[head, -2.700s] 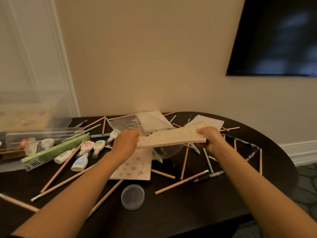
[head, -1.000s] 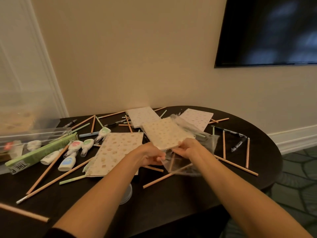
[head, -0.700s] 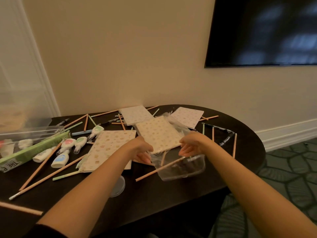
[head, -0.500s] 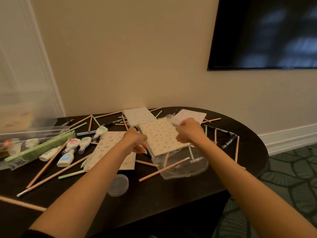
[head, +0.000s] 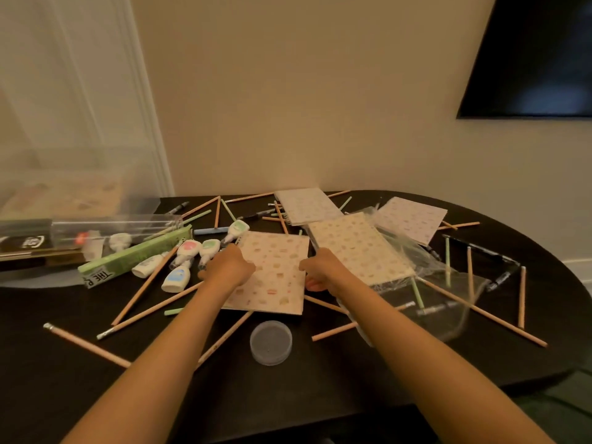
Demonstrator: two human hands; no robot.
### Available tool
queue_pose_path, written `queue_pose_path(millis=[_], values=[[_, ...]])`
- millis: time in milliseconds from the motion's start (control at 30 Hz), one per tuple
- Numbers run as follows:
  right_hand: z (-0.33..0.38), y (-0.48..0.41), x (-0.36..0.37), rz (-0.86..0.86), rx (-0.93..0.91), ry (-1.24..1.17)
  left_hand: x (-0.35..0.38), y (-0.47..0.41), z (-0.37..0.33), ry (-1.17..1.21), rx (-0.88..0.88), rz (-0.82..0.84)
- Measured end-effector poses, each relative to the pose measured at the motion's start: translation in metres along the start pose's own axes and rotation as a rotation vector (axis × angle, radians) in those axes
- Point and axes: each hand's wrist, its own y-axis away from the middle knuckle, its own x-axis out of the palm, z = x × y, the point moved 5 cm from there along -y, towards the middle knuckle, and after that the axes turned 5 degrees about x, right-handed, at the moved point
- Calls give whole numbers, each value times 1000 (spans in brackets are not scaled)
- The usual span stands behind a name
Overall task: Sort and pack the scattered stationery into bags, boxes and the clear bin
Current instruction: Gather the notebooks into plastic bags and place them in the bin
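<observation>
Two bare forearms and hands are seen from the head view.

The left hand [head: 228,267] and right hand [head: 323,270] are uncovered; no rings, watch or bracelets can be made out, though the fingers are partly hidden. The forearms are bare to the frame's lower edge, where a dark sleeve edge is possibly glimpsed at the left corner in dim light.

left hand [head: 228,266] and right hand [head: 322,270] grip opposite edges of a patterned notebook [head: 272,273] on the dark table [head: 288,389].
</observation>
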Motion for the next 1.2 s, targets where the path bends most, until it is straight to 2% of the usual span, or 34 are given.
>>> queue_pose_path(millis=[100,200,300,400,500,567,667,767,867,1033,1133,1200], values=[[-2,-7,2,-30,9,-256,-2,-8,6,117,-37,-37],[6,-5,6,63,-18,-568,-8,-18,8,306,-42,-74],[18,-1,9,122,-91,-680,-16,-24,6,440,-22,-79],[25,-2,-2,43,-237,-801,-28,-24,3,552,-21,-111],[30,4,-17,16,-315,-981,-42,-13,-5,743,22,-279],[31,8,-22,-19,-331,-995,-41,2,-17,982,18,-347],[29,18,-25,20,-362,-1083,-19,21,-51,1292,28,-204],[15,27,-32,104,-394,-1235,-4,32,-68,1391,-19,-222],[-5,34,-53,45,-435,-1284,7,38,-76,1405,-29,-261],[-41,44,-99,-1,-369,-1573,10,51,-78,1382,42,-319],[-67,54,-120,-55,-360,-1502,6,53,-77,1341,61,-330],[-81,61,-124,-17,-320,-1394,3,54,-77,1324,61,-292]])
